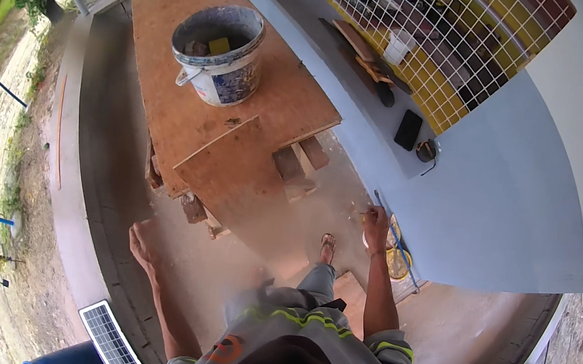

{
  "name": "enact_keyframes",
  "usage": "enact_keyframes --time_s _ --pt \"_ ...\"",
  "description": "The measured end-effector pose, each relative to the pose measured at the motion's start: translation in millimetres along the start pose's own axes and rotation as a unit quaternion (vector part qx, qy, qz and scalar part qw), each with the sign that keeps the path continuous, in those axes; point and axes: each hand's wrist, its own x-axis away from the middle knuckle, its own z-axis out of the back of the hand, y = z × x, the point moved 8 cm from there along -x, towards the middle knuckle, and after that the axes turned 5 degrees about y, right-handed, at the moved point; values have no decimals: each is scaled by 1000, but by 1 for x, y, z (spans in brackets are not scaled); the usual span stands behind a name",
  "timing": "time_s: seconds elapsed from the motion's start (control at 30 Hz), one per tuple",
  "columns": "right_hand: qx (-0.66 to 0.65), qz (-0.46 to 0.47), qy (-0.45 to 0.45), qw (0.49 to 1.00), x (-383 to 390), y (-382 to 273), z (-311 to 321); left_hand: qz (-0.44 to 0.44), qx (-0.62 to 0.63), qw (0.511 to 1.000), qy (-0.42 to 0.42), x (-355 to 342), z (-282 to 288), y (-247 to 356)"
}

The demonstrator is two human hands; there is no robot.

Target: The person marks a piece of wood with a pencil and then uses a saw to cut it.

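Observation:
My left hand (pixel 144 246) hangs in the air near the close left corner of a brown plywood sheet (pixel 200 127); its fingers look loosely stretched, and nothing shows in them. Over on the right, my right hand (pixel 375 229) is closed beside the grey-blue wall, with something small at its fingertips that I cannot make out. Just past that hand stands a yellow-rimmed container (pixel 396 264), partly hidden, with a thin blue rod or hose (pixel 404 250) across it. A mortar-smeared white bucket (pixel 220 64) stands upright on the plywood, holding a yellow block (pixel 219 46) and some greyish stuff.
Wooden blocks (pixel 293 171) jut from beneath the plywood. Along the ledge on the right lie trowel-like tools (pixel 366 56), a white cup (pixel 399 46), a dark phone (pixel 408 130) and a round black item (pixel 426 150). A low wall (pixel 63 142) runs along the left.

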Motion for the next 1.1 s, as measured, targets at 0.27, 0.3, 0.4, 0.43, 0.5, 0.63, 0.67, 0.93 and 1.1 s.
enact_keyframes --time_s 0.27,0.3,0.4,0.43,0.5,0.63,0.67,0.93,1.1 --pt "99 29 49 993 -283 -27 -55 72 -53 973 211 102 75 -46" --pt "147 -4 62 987 -294 -22 -61 65 -67 972 218 117 83 -48" --pt "235 -59 128 962 -311 -6 -50 179 -101 955 216 173 118 -50" --pt "274 -67 204 937 -317 -1 -32 204 -97 951 210 188 114 -45" --pt "336 -88 224 910 -333 33 -15 242 -152 940 187 210 96 -27" --pt "415 -156 169 881 -360 59 -16 302 -117 932 163 224 66 -26" --pt "413 -154 163 883 -365 67 -17 314 -91 930 167 226 60 -28" --pt "399 -148 173 888 -385 74 -14 292 -155 944 -15 222 8 -26" --pt "402 -134 140 895 -387 81 -14 272 -147 951 7 234 3 -19"
